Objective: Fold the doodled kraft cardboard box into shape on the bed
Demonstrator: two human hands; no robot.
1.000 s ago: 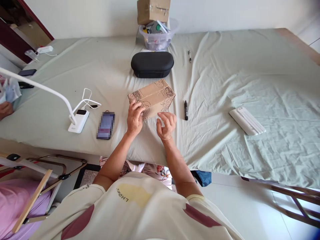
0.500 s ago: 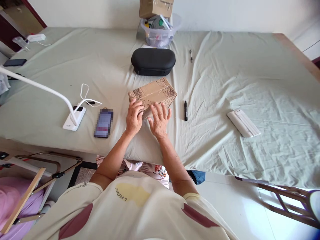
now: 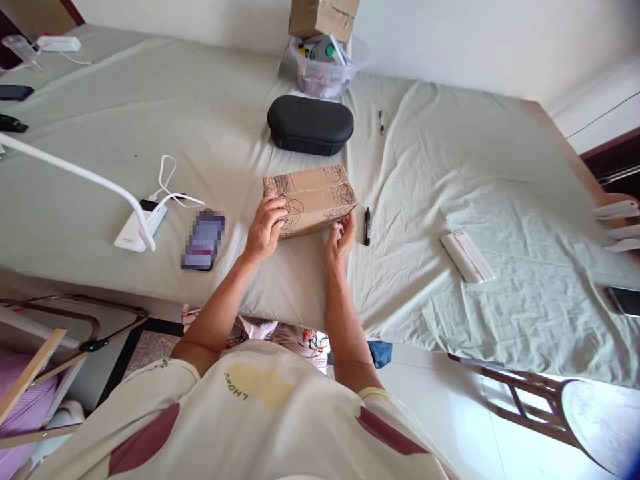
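Note:
A brown cardboard box (image 3: 313, 197) with black scribbled loops on its faces is between my hands on the green sheet. My left hand (image 3: 266, 227) grips its left end, fingers over the top edge and thumb at the near face. My right hand (image 3: 341, 239) holds the lower right corner, its fingertips partly under the box and hidden. Just right of that hand lies a black marker (image 3: 368, 227). A black zip case (image 3: 311, 125) sits behind the box.
Left of my hands lie a phone (image 3: 204, 240) and a white power bank (image 3: 141, 225) with a white cable. To the right is another white power bank (image 3: 467, 257). A clear plastic basin (image 3: 327, 77) and a pen (image 3: 381, 123) are farther back. A stool (image 3: 595, 420) stands at lower right.
My right hand has moved from the near face, where its fingers were spread, to the box's lower right corner. The box has turned slightly. My left hand stays at the left end.

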